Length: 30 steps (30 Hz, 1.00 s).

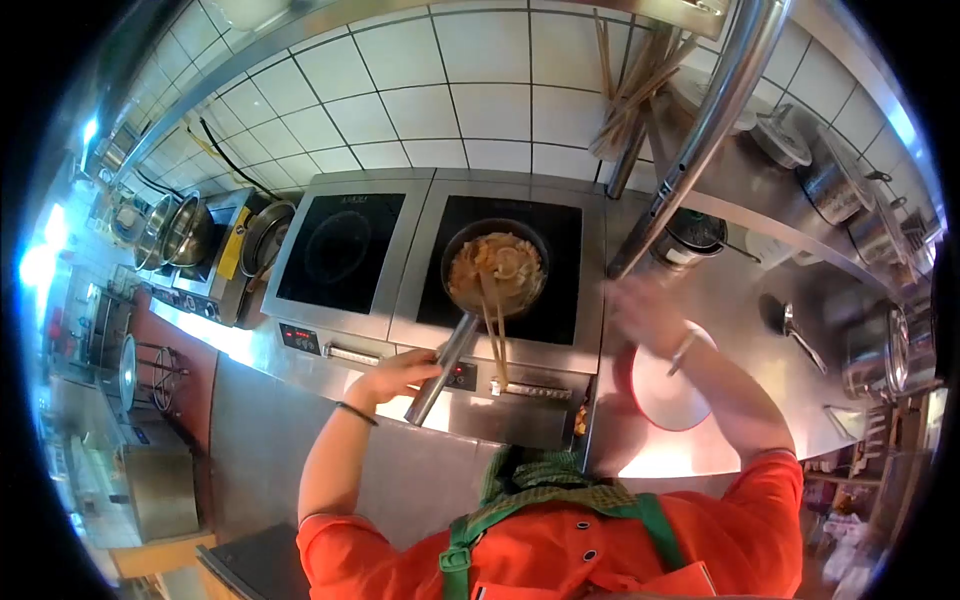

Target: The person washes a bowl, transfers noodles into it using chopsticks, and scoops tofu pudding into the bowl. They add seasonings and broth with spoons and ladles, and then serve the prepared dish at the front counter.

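Observation:
A frying pan [458,365] sits on the black hob, its metal handle pointing toward me. Food in orange and pale pieces [498,258] fills it, and a pair of chopsticks [497,345] rests in the food, their ends reaching over the hob's front. My left hand [398,375] is beside the handle at the control panel, fingers stretched out; whether it touches the handle I cannot tell. Motion blurs my right hand [648,315], which is above the counter just beyond a white bowl with a red rim [668,400].
Left of the pan is a second black hob [340,248]. Metal bowls [190,235] stand farther left. A black-rimmed container [692,238] is behind my right hand, near a slanted metal post [690,160]. A ladle [802,338] lies on the right counter; pots [838,180] line the shelf.

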Each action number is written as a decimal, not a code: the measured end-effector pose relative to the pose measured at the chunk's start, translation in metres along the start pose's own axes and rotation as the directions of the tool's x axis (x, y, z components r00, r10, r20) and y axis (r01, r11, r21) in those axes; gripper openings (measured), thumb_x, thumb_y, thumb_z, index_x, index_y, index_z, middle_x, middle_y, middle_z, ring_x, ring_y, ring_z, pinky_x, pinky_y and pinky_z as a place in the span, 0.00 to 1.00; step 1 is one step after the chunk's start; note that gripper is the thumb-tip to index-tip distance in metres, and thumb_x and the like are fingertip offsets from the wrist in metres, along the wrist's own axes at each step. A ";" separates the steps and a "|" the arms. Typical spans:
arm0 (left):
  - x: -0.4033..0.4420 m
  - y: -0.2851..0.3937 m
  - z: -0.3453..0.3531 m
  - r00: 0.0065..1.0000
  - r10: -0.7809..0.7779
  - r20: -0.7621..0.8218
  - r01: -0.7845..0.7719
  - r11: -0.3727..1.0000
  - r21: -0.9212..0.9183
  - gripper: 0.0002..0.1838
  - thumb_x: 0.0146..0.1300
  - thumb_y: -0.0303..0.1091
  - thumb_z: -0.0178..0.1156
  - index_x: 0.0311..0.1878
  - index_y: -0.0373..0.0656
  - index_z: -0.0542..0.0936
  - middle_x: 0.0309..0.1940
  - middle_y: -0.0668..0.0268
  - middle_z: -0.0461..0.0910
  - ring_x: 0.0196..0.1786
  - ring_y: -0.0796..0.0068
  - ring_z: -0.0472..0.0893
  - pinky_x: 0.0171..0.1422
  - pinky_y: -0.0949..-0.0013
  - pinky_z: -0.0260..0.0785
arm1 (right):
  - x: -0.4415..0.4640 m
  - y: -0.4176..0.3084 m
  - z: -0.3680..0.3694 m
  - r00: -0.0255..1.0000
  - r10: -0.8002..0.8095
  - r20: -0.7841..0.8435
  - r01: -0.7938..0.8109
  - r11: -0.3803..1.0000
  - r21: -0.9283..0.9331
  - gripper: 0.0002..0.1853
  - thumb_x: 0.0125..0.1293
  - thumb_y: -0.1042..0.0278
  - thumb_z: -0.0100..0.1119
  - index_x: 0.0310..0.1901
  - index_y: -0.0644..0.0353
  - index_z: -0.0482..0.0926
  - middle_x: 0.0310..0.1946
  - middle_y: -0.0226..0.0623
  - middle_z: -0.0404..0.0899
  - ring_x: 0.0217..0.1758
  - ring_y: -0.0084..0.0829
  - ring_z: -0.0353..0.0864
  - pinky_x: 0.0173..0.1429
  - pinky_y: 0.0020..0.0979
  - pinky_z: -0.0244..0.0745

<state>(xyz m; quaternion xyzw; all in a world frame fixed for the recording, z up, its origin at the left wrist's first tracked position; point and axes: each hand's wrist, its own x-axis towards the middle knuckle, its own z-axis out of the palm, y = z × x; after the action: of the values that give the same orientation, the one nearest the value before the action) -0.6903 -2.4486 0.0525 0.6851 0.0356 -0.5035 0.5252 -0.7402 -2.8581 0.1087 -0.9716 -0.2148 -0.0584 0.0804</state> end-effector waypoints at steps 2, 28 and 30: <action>0.013 -0.007 0.009 0.983 0.053 0.174 -0.007 0.967 -0.255 0.31 0.55 0.36 0.63 0.62 0.43 0.63 0.45 0.61 0.73 0.38 0.71 0.78 0.40 0.69 0.74 | 0.030 -0.058 0.021 0.964 -0.208 0.163 0.190 0.974 0.120 0.22 0.59 0.67 0.52 0.57 0.50 0.68 0.45 0.43 0.70 0.49 0.40 0.72 0.54 0.36 0.70; -0.039 -0.006 0.123 0.971 0.190 0.147 -0.132 0.934 -0.332 0.15 0.51 0.24 0.57 0.42 0.38 0.65 0.23 0.64 0.70 0.18 0.75 0.72 0.21 0.73 0.65 | -0.022 -0.052 0.006 0.720 0.691 0.055 -0.046 -0.031 0.998 0.11 0.65 0.65 0.53 0.40 0.64 0.76 0.36 0.32 0.77 0.30 0.20 0.75 0.36 0.21 0.76; -0.044 0.001 0.133 0.968 0.201 0.149 -0.145 0.936 -0.319 0.15 0.51 0.24 0.56 0.41 0.38 0.65 0.23 0.64 0.70 0.18 0.75 0.71 0.20 0.74 0.65 | -0.042 -0.057 -0.018 0.864 0.499 -0.059 -0.047 0.198 0.979 0.10 0.65 0.66 0.53 0.41 0.65 0.77 0.34 0.32 0.77 0.30 0.20 0.75 0.34 0.21 0.74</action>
<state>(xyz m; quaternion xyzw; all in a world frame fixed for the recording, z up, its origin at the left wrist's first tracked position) -0.7984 -2.5285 0.0927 0.5477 0.0051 -0.5033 0.6684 -0.8036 -2.8276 0.1280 -0.7092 -0.0049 -0.0799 0.7004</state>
